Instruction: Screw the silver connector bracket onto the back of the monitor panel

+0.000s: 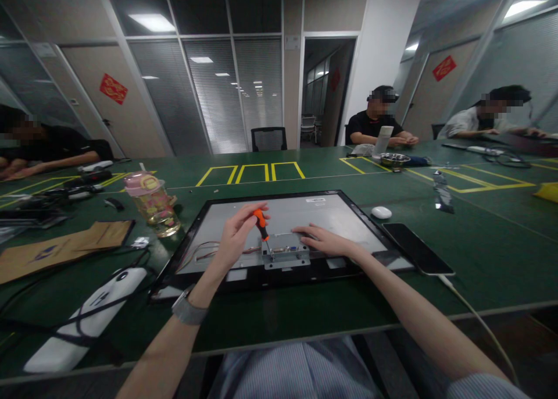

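An orange-and-black screwdriver is gripped near its top by my left hand, its shaft pointing down at the left part of a metal bracket with connector ports. This bracket sits at the near edge of a flat display panel, which lies with its grey metal back up and a black frame around it. My right hand lies on the panel just right of the bracket, fingers stretched out and holding nothing I can see. Thin wires run across the panel to the left of the bracket.
Right of the panel lie a phone with a cable and a white earbud case. To the left stand a pink-lidded bottle, a brown paper bag and a white power strip. Other people sit around the green table.
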The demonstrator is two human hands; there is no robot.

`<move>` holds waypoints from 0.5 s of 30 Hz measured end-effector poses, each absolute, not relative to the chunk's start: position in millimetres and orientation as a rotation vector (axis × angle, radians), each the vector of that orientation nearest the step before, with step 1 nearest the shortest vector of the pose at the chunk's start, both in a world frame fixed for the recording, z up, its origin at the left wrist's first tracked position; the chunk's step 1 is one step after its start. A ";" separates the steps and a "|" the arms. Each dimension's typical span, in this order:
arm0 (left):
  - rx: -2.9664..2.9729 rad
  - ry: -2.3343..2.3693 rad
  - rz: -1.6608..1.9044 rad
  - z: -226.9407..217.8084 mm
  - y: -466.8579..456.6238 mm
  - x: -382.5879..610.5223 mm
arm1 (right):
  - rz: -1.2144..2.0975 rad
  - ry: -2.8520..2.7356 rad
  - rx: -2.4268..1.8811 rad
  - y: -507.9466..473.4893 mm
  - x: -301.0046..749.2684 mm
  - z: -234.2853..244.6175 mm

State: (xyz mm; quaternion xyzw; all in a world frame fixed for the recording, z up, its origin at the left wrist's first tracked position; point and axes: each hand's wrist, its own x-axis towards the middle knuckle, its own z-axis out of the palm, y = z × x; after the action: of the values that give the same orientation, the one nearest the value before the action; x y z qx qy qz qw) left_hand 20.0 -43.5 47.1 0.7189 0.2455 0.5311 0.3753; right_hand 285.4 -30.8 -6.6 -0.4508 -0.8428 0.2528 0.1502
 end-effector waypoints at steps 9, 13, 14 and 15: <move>1.935 0.722 1.483 49.3 -44.5 20.5 | 0.704 -2.444 -1.245 -31.9 284.7 -5.0; 1.892 0.659 1.407 50.0 -45.4 19.6 | 0.688 -2.452 -1.250 -30.9 284.5 -5.7; 1.874 0.666 1.385 49.7 -45.6 20.2 | 0.686 -2.450 -1.257 -30.7 284.5 -5.9; 1.861 0.684 1.378 49.3 -45.7 21.1 | 0.686 -2.447 -1.263 -30.6 284.5 -6.1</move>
State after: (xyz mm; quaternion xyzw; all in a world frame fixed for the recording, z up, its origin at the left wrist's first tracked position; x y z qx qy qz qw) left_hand 21.1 -45.7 49.3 0.7203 0.2647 0.5333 0.3558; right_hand 284.5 -30.6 -6.1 -0.4399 -0.8524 0.2389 0.1511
